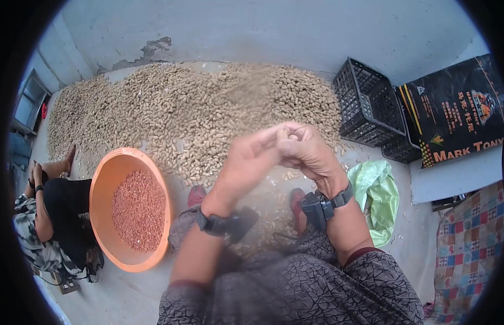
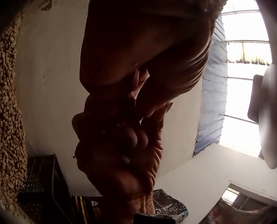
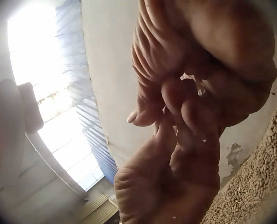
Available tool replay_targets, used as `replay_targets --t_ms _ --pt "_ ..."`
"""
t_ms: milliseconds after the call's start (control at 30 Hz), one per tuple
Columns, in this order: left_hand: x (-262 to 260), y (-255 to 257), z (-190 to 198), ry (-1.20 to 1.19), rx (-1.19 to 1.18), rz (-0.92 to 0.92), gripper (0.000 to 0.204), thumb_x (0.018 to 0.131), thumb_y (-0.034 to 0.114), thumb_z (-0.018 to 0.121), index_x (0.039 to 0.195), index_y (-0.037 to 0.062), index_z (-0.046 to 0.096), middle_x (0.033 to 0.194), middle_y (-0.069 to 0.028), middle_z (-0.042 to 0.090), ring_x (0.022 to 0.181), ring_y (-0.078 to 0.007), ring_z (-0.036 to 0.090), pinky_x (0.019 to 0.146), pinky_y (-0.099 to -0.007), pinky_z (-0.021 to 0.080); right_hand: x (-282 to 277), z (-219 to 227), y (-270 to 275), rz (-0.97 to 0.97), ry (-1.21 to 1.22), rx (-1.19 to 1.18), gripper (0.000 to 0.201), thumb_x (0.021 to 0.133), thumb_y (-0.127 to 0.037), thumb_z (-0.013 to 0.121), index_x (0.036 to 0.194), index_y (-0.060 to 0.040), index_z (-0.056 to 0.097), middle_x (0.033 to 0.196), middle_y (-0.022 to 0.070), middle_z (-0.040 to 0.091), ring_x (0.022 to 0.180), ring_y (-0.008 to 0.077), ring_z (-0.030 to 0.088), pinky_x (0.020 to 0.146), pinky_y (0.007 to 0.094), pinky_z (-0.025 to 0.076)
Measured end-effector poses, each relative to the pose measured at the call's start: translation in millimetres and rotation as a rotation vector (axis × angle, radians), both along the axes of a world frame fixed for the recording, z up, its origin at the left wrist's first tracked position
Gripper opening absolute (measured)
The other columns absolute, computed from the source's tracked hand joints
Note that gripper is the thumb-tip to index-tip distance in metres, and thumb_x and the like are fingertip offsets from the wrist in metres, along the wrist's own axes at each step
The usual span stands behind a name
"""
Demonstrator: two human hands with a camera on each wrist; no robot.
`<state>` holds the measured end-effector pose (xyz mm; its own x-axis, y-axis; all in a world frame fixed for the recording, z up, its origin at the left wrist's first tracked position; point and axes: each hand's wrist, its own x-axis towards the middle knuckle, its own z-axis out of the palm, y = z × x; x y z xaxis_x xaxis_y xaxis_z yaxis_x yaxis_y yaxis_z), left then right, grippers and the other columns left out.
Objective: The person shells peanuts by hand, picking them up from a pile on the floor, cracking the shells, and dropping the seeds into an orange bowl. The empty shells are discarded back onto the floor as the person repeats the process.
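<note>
Both hands are raised together above the lap, in front of the heap of peanuts (image 1: pixel 197 108) spread on the floor. The right hand (image 1: pixel 309 151) is curled, fingers bent inward; the right wrist view shows a pale fragment of peanut shell (image 3: pixel 194 83) pinched among its fingers. The left hand (image 1: pixel 246 162) meets it from the left, its fingertips pressed against the right hand's fingers at the same spot; whether it also grasps the shell cannot be told, as the contact point is hidden in the head view and dark in the left wrist view. An orange basin (image 1: pixel 103 184) holding red shelled kernels (image 1: pixel 138 208) stands on the floor to the left, well apart from the hands. A black crate (image 1: pixel 368 105), a black sack (image 1: pixel 457 108) and a green bag (image 1: pixel 377 192) lie to the right.
</note>
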<state>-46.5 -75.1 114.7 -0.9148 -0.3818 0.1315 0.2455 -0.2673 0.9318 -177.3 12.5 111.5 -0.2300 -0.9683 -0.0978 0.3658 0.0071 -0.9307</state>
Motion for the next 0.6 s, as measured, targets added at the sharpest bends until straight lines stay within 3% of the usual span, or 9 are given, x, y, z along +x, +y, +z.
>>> replay_targets --t_ms 233,333,533,600 --pt "6 2 -7 0.089 -0.104 0.005 0.040 0.083 -0.002 0.055 0.123 -0.0067 0.050 0.106 -0.0071 0.061 0.090 -0.0097 0.059 0.078 -0.0225 0.049 4 2 5 -0.057 0.040 0.008 0.024 0.076 -0.009 0.070 0.093 0.0031 0.058 0.066 0.0015 0.053 0.053 0.0057 0.046 0.044 0.0191 0.034" --pt "10 1 -7 0.014 -0.031 0.031 0.044 0.079 -0.007 0.057 0.123 -0.0052 0.051 0.105 -0.0059 0.060 0.095 -0.0110 0.057 0.085 -0.0263 0.048 4 -4 4 -0.016 0.002 -0.040 0.022 0.076 -0.008 0.069 0.093 0.0030 0.059 0.065 0.0019 0.053 0.051 0.0058 0.047 0.042 0.0196 0.033" --pt "3 -9 -29 -0.015 -0.113 0.048 0.033 0.087 0.007 0.052 0.116 -0.0086 0.054 0.098 -0.0099 0.064 0.085 -0.0126 0.062 0.076 -0.0264 0.051 7 -14 -3 -0.106 0.063 -0.024 0.020 0.076 -0.008 0.069 0.089 0.0038 0.060 0.063 0.0025 0.054 0.052 0.0064 0.048 0.042 0.0202 0.035" --pt "-1 -9 -35 0.000 0.035 0.104 0.031 0.090 0.012 0.048 0.113 -0.0083 0.055 0.095 -0.0103 0.064 0.081 -0.0145 0.063 0.076 -0.0285 0.053 7 -13 -7 -0.172 0.244 0.062 0.022 0.074 -0.010 0.071 0.088 0.0039 0.061 0.066 0.0041 0.058 0.054 0.0071 0.051 0.046 0.0208 0.041"
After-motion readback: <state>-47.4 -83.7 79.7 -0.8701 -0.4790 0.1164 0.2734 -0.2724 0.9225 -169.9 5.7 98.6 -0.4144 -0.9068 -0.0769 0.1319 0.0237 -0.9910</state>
